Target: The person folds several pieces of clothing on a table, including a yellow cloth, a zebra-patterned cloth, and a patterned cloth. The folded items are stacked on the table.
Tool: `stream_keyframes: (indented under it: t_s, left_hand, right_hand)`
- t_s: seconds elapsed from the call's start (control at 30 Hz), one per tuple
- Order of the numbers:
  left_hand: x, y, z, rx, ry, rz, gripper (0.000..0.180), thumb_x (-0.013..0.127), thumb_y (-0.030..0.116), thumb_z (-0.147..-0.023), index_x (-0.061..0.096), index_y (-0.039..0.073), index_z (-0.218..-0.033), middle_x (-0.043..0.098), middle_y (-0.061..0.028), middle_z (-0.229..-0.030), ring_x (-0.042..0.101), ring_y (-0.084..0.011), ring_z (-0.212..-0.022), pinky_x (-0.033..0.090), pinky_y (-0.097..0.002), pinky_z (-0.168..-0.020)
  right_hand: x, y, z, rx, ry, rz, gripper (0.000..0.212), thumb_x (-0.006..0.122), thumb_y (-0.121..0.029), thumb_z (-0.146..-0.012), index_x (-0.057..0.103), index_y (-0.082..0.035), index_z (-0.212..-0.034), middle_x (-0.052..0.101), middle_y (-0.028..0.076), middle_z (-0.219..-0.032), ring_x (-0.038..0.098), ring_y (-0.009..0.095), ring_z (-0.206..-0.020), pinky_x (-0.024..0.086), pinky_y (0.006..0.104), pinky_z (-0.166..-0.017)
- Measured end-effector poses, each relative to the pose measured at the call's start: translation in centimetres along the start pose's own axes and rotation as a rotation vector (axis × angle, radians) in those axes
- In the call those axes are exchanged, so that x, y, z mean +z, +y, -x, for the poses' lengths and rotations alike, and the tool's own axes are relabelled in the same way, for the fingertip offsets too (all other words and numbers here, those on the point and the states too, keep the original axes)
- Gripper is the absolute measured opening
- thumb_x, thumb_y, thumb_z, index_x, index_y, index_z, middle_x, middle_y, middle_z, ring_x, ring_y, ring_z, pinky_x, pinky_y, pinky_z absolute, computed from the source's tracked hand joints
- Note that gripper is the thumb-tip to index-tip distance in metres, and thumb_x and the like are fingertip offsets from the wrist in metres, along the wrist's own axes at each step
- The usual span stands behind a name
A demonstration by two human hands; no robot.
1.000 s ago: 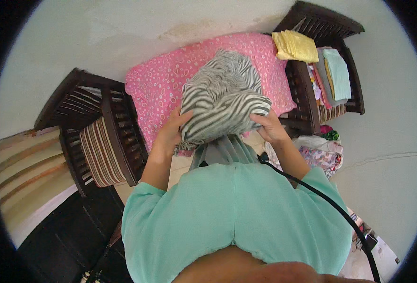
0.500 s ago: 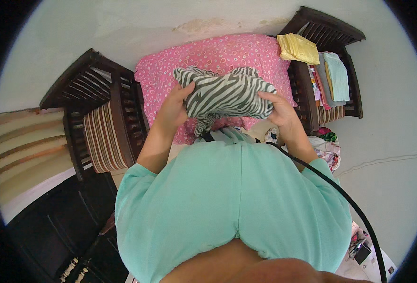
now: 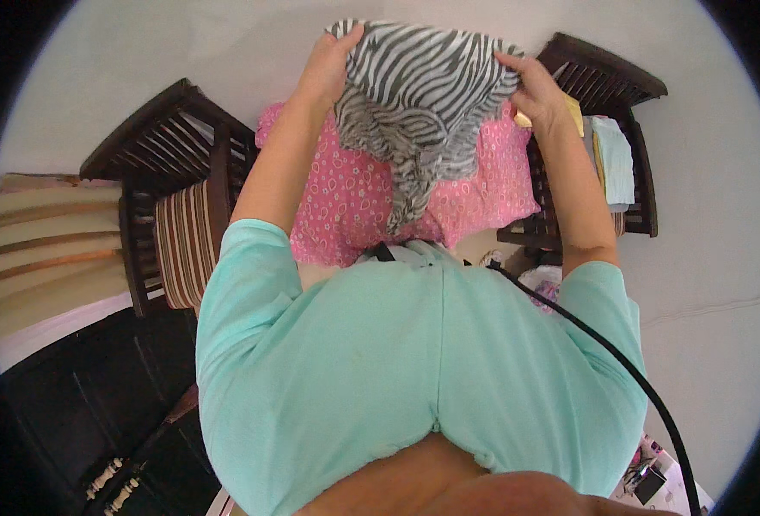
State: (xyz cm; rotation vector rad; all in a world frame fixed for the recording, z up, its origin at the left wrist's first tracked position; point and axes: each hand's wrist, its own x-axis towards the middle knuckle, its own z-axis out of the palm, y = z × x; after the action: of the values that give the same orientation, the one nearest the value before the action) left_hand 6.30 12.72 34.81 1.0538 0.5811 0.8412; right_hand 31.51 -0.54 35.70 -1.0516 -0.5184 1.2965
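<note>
A black-and-white zebra-striped cloth (image 3: 423, 73) is stretched between my two hands, raised out in front of me. My left hand (image 3: 330, 64) pinches its upper left corner, thumb on top. At the upper right corner my right hand (image 3: 535, 86) grips the edge the same way. Below the taut top edge the fabric hangs in folds, with a twisted tail dangling over the pink patterned cover (image 3: 346, 206). What kind of cloth item it is, I cannot tell.
Dark wooden armchairs with striped cushions stand at left (image 3: 186, 241) and right (image 3: 599, 86). Folded cloths (image 3: 612, 163) are stacked on the right one. A black cable (image 3: 603, 344) runs from my waist down the right side. A dark panelled surface (image 3: 79, 413) lies lower left.
Both hands have lifted the striped cloth up and away from me. It was bunched between them and now hangs opened out, and my arms are more extended.
</note>
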Motion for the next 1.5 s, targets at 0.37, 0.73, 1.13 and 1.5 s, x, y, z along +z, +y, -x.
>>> stream_keyframes:
  t_s: [0.37,0.73,1.13,1.5]
  left_hand:
    - [-0.2,4.0,4.7,0.148,0.089,-0.273,0.03,0.057,0.024,-0.081,0.054,-0.001,-0.097,0.059,-0.0062,-0.09,0.055,-0.0111,-0.079,0.042,-0.0258,-0.072]
    - [-10.2,-22.3,15.6,-0.574,0.143,-0.308,0.041,0.051,0.019,-0.084,0.041,-0.001,-0.118,0.052,-0.0119,-0.11,0.052,-0.0171,-0.095,0.041,-0.031,-0.082]
    - [-8.1,-22.2,19.5,-0.569,0.088,-0.44,0.034,0.048,0.017,-0.083,0.047,-0.004,-0.11,0.057,-0.0111,-0.101,0.053,-0.0168,-0.088,0.04,-0.0301,-0.08]
    - [-7.2,-22.6,22.7,-0.792,0.023,-0.422,0.042,0.053,0.019,-0.081,0.041,0.004,-0.118,0.055,-0.0087,-0.103,0.054,-0.0172,-0.085,0.044,-0.0303,-0.071]
  right_hand:
    - [4.1,-1.9,2.4,-0.221,-0.086,-0.015,0.028,0.053,-0.012,-0.082,0.05,0.0,-0.108,0.057,0.009,-0.104,0.056,0.018,-0.092,0.043,0.0312,-0.082]
    - [-8.5,23.5,8.2,0.5,0.277,-0.114,0.035,0.048,-0.01,-0.083,0.041,0.004,-0.115,0.055,0.013,-0.106,0.057,0.023,-0.09,0.048,0.0354,-0.078]
    - [-10.2,25.0,11.1,0.339,0.287,0.124,0.029,0.054,-0.014,-0.081,0.052,0.003,-0.104,0.058,0.009,-0.098,0.057,0.016,-0.082,0.045,0.028,-0.072]
    - [-12.1,28.6,14.1,0.518,0.299,0.326,0.054,0.064,-0.005,-0.07,0.04,0.002,-0.117,0.053,0.012,-0.108,0.052,0.022,-0.095,0.042,0.0354,-0.082]
